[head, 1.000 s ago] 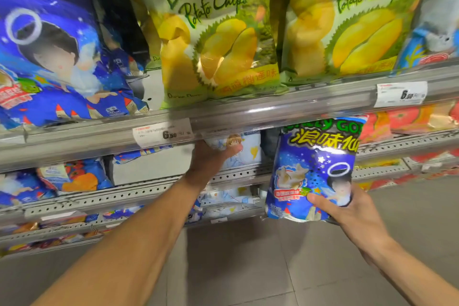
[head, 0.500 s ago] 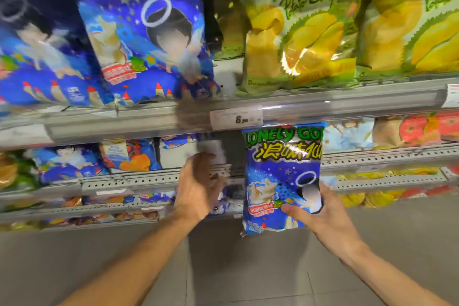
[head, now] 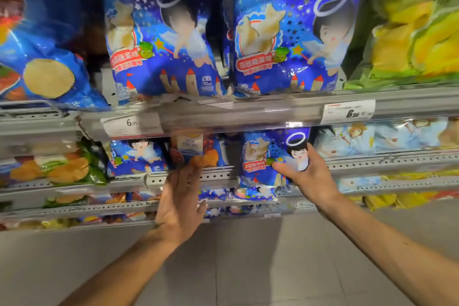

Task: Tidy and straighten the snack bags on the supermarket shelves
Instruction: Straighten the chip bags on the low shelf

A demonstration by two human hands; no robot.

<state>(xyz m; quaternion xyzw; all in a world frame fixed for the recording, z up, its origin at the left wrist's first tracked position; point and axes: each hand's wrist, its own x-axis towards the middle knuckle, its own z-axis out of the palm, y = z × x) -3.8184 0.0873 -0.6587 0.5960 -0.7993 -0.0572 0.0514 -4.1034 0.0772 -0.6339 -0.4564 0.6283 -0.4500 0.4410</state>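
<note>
A: Right grip [head: 309,176]: how is it set?

B: It is clenched round a blue angel bag [head: 263,159], with the thumb laid across the front and the fingers wrapped behind the bag's right edge. The bag is held upright just below the upper shelf rail [head: 248,113], its top tucked behind that rail and its bottom hanging past the perforated shelf edge [head: 218,176].

A: And the left grip [head: 178,204]?

B: It is released. The fingers are kept straight and pointed upward, with nothing held. The fingertips are seen at the perforated edge, just below an orange-and-blue bag [head: 198,154]; contact cannot be told.

A: What room is left around the held bag?

B: A dark gap is seen to its left, between it and the orange-and-blue bag. To its right, pale blue bags [head: 382,136] lie close by. Below both forearms, open grey floor [head: 248,268] is seen.

A: How many bags can be counted?

B: On the upper shelf, two large blue angel bags [head: 161,40] [head: 293,40] stand side by side, upright and nearly touching. One blue chip bag [head: 47,67] leans at their left, and yellow-green bags [head: 417,40] are seen at their right; the number of those cannot be told. On the held bag's level, one smaller angel bag [head: 136,156] lies at the left, with a green bag [head: 62,166] beyond it. Two price tags [head: 131,123] [head: 347,112] are fixed to the rail. Lower shelves are stocked too, but their bags are too blurred to be counted.
</note>
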